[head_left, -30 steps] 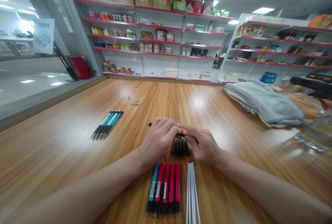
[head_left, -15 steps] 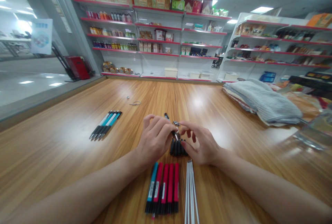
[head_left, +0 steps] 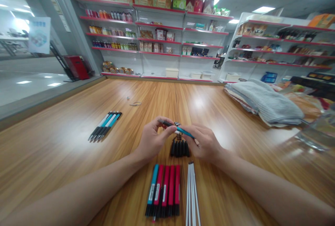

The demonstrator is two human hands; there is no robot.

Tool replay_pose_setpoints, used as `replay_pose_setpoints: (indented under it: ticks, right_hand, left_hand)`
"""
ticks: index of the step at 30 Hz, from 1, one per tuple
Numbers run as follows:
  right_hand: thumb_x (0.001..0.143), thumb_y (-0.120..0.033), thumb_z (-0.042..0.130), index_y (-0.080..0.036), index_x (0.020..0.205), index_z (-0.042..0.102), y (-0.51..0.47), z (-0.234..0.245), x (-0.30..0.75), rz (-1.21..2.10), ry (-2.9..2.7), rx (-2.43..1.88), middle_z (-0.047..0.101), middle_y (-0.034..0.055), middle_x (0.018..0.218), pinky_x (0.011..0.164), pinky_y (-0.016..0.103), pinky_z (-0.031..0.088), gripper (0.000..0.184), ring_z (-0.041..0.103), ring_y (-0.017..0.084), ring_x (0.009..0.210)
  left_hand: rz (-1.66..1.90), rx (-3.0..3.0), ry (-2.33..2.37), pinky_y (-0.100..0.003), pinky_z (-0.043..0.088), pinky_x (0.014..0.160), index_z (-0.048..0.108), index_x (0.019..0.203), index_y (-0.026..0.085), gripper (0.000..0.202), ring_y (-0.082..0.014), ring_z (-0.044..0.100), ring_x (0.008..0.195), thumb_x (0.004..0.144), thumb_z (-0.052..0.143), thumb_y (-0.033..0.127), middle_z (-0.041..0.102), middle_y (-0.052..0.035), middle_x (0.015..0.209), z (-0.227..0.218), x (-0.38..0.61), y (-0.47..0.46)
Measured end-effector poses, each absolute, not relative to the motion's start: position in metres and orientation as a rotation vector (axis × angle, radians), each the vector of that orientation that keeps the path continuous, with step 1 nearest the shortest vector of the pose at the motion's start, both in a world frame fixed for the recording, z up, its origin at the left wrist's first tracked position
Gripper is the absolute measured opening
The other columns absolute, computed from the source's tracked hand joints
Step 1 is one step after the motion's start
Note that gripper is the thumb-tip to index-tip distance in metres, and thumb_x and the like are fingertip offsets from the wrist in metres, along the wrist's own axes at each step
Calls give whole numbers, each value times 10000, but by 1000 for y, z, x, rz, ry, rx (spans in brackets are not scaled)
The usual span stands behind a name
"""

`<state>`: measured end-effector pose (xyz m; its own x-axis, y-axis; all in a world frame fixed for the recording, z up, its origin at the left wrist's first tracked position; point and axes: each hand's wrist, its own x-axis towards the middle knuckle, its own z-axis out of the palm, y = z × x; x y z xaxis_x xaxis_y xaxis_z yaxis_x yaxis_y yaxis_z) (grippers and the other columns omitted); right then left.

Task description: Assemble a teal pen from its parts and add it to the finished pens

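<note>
A blue pen barrel (head_left: 180, 130) lay slantwise in the air just above the row of black pen tips (head_left: 180, 148), held at both ends. The left hand (head_left: 151, 140) had its thumb and fingers pinched closed on the barrel's dark upper end, and the right hand (head_left: 206, 142) was curled closed around the lower end, its fingers wrapped over it. A small metallic piece (head_left: 177, 124) showed just behind the barrel's middle, too small to tell apart. The black pen tips sat on the wooden table (head_left: 78, 156), between the two hands. Nearer the person than those tips lay a row of red and blue pen barrels (head_left: 164, 191), and just right of that row a bundle of white refills (head_left: 192, 194). Well to the left of the tips rested a group of assembled pens (head_left: 105, 126). Far to the right of the tips lay folded striped cloth (head_left: 264, 102).
</note>
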<state>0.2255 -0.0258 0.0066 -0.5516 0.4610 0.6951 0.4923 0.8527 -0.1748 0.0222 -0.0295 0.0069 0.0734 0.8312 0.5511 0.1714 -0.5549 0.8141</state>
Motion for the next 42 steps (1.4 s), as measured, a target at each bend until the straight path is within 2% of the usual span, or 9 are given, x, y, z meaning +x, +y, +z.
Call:
replay_pose_setpoints:
  ticks: [4, 7, 12, 16, 20, 24, 30, 35, 42]
  right_hand:
    - [885, -210, 539, -162, 1068, 591, -27, 4, 227, -15, -2261, -727, 688, 63, 932, 692, 270, 487, 196, 641, 159, 782]
    - [886, -214, 552, -174, 1135, 585, -27, 3, 228, -17, -2281, -690, 696, 49, 941, 678, 245, 486, 254, 656, 145, 768]
    - [902, -218, 552, -198, 1198, 584, -26, 4, 225, -23, -2257, -716, 689, 35, 865, 633, 232, 448, 299, 625, 122, 695]
    - [881, -213, 566, -173, 981, 655, -28, 5, 225, -69, -2240, -722, 599, 13, 663, 556, 250, 373, 140, 525, 113, 568]
    - [871, -174, 544, -146, 864, 633, -31, 6, 226, -53, -2239, -679, 537, 9, 619, 537, 261, 335, 94, 467, 113, 548]
    - [866, -159, 530, -143, 812, 610, -33, 8, 227, -63, -2236, -642, 499, 0, 592, 519, 263, 305, 97, 426, 108, 528]
    - [873, -180, 534, -148, 844, 594, -30, 4, 226, -69, -2250, -687, 524, 4, 636, 552, 257, 316, 74, 448, 108, 562]
    - [879, -187, 532, -146, 785, 573, -28, 1, 227, -60, -2228, -725, 514, 4, 619, 548, 255, 303, 110, 430, 102, 549]
    - [878, -181, 526, -137, 714, 584, -28, 6, 227, -29, -2228, -743, 485, -9, 569, 513, 244, 272, 180, 401, 84, 501]
  left_hand:
    - [1344, 1702, 869, -286, 499, 713, 634, 841, 141, 175, -147, 614, 757, 784, 694, 296, 664, -46, 814, 5, 24, -30]
    - [1277, 1704, 816, -287, 494, 724, 652, 843, 138, 182, -153, 613, 769, 765, 713, 291, 665, -48, 814, 5, 26, -32]
    - [1342, 1559, 787, -258, 478, 698, 641, 830, 127, 162, -128, 596, 710, 814, 662, 286, 648, -30, 741, 8, 27, -33]
    - [1310, 1533, 772, -252, 474, 701, 631, 816, 121, 162, -126, 592, 702, 814, 663, 280, 642, -32, 735, 8, 27, -33]
    - [1256, 1552, 787, -260, 475, 698, 639, 834, 119, 175, -138, 600, 728, 804, 675, 288, 654, -56, 800, 6, 27, -34]
    - [1228, 1543, 759, -264, 481, 690, 638, 843, 115, 188, -145, 607, 731, 794, 687, 290, 653, -61, 806, 7, 28, -36]
    - [1286, 1541, 784, -243, 468, 674, 634, 806, 113, 166, -126, 591, 693, 804, 674, 274, 643, -42, 742, 10, 28, -36]
    - [1366, 1458, 825, -188, 416, 579, 617, 762, 122, 162, -81, 529, 600, 807, 669, 269, 580, 8, 640, 11, 29, -34]
    - [1412, 1415, 822, -210, 408, 641, 612, 725, 128, 216, -88, 514, 608, 861, 597, 297, 564, 2, 619, 8, 28, -31]
